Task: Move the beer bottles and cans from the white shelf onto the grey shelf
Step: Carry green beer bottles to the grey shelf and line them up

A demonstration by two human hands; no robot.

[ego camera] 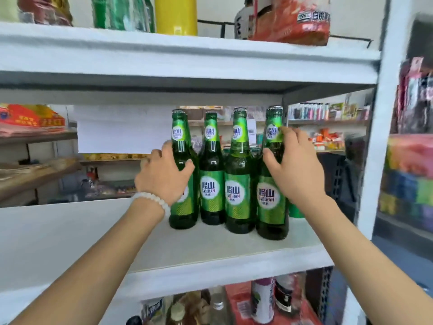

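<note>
1. So here's where things sit: four green glass beer bottles with green-and-white labels stand upright in a tight row on the white metal shelf (210,252), bunched toward its right end. There may be more behind them (a bit of green pokes out at the far right), but I can't tell what it is.

2. The left hand (164,174), the one with a white bead bracelet (152,202) on the wrist, is curled round the shoulder of the leftmost green bottle (182,181), thumb across the front. The right hand (293,165) is wrapped round the neck and shoulder of the rightmost green bottle (273,195), fingertips up at the neck label.

3. Both grips look pretty high up. I'd slide each hand a touch lower onto the wider body before lifting, since a full bottle hanging by its neck swings.

4. The two middle green bottles (225,184) are touching or nearly touching their neighbours. Lift straight up first, then pull out, so nothing gets dragged or knocked over.

5. Watch the upper white shelf board (187,66); the caps sit just under it, so there's not much lift room. Tilting the tops toward you probably helps.

6. The grey shelf isn't clearly in view, so find it before swinging round.
</note>
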